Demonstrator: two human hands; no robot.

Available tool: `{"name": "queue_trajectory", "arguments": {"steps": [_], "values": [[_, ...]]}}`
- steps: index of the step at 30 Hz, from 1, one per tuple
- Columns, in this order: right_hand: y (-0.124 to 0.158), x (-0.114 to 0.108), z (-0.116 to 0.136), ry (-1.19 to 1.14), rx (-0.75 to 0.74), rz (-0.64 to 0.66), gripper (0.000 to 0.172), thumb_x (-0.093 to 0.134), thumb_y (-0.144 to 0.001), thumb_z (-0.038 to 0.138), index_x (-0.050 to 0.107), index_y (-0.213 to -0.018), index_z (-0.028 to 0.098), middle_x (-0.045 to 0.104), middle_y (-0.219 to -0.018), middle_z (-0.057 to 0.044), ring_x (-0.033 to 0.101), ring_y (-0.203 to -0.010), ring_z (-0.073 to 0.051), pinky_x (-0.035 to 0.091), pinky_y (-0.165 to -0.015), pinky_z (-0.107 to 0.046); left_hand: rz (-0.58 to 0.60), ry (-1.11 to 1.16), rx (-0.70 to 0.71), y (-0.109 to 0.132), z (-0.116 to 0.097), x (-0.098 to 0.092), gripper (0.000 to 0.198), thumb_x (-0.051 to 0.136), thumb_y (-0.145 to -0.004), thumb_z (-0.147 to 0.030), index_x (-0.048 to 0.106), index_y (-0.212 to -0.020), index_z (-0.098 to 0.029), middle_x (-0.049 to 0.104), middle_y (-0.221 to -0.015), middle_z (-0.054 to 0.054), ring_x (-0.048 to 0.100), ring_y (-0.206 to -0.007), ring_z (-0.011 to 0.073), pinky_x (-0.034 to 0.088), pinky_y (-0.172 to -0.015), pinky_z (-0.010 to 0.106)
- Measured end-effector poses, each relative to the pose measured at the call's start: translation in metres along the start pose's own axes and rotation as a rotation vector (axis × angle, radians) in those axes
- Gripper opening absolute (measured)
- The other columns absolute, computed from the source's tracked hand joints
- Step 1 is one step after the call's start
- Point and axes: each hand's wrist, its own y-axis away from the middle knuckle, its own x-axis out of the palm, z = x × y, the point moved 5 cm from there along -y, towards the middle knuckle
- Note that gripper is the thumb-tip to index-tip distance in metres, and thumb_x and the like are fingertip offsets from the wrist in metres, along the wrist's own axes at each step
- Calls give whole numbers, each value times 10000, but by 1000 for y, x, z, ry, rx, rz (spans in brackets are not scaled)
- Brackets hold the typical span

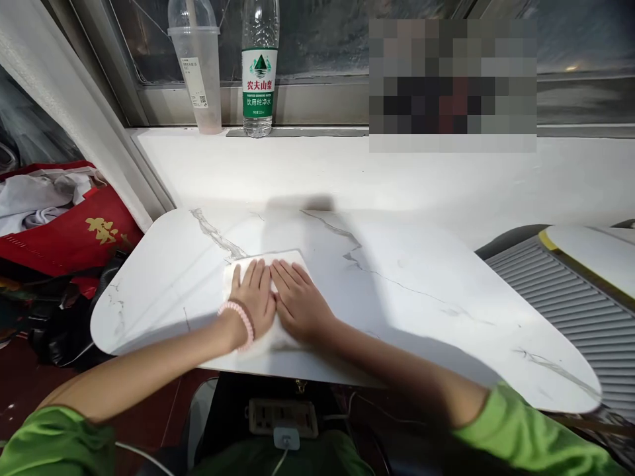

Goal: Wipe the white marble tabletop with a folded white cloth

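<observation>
White cloth [272,338], veined table [421,317]; left hand [255,292], right hand [301,299] flat atop cloth; windowsill [322,132] behind.

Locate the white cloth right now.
In the head view, the white cloth lies on the marble-patterned tabletop, left of centre, beneath the left hand and the right hand.

Over my feed I see a white, grey-veined worktop [426,264] in front of a white wall [317,162], dark window panes [327,39] above it. Lower left, I make out dark red tiled floor [14,377]; at right, a ribbed grey surface [570,291]. Light throws shadows across the worktop.
</observation>
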Motion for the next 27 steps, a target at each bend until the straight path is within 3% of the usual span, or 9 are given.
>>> {"name": "queue_trajectory", "arguments": {"steps": [4,8,11,17,20,23,27], "values": [[37,-12,9,7,12,-30,560,335,-916,189,458,-1411,-41,451,-1484,-210,354,-1424,-302,294,-1184,-488,-7,15,76,23,-29,-2,568,290,-962,-245,376,-1466,1,357,-1543,198,276,-1460,323,196,-1195,568],[30,-9,-7,-4,38,-10,585,365,-866,172,473,-1399,-45,468,-1470,-212,387,-1402,-308,313,-1174,-488,-10,38,103,4,-30,1,569,315,-941,-233,391,-1454,2,381,-1528,205,293,-1454,315,189,-1198,559],[0,-3,-38,-1,105,16,582,361,-848,150,490,-1383,-39,503,-1443,-211,420,-1376,-303,318,-1159,-485,-3,37,100,-39,-20,6,561,313,-941,-217,387,-1448,12,380,-1528,213,305,-1448,312,194,-1194,551],[-71,7,-124,33,232,22,532,327,-858,117,519,-1338,-13,533,-1415,-208,449,-1341,-290,315,-1127,-438,-15,99,71,-153,-4,11,510,300,-960,-198,401,-1439,-58,376,-1546,153,320,-1440,255,196,-1198,500],[-88,10,-149,30,260,36,540,308,-864,100,501,-1358,0,520,-1437,-181,429,-1361,-266,292,-1138,-411,10,128,20,-183,-2,12,505,290,-965,-196,395,-1440,-59,357,-1558,145,306,-1446,240,176,-1207,486],[-88,11,-155,39,294,56,552,298,-890,119,456,-1403,-11,464,-1489,-169,379,-1402,-256,255,-1164,-402,21,140,16,-188,-3,12,517,284,-971,-209,371,-1459,-62,332,-1573,133,279,-1459,234,154,-1215,473],[-66,6,-141,59,304,44,549,295,-916,158,446,-1413,-18,453,-1495,-176,374,-1410,-263,257,-1171,-426,12,128,60,-168,-10,12,523,281,-976,-228,364,-1468,-72,326,-1579,115,275,-1461,227,148,-1218,464]]}}
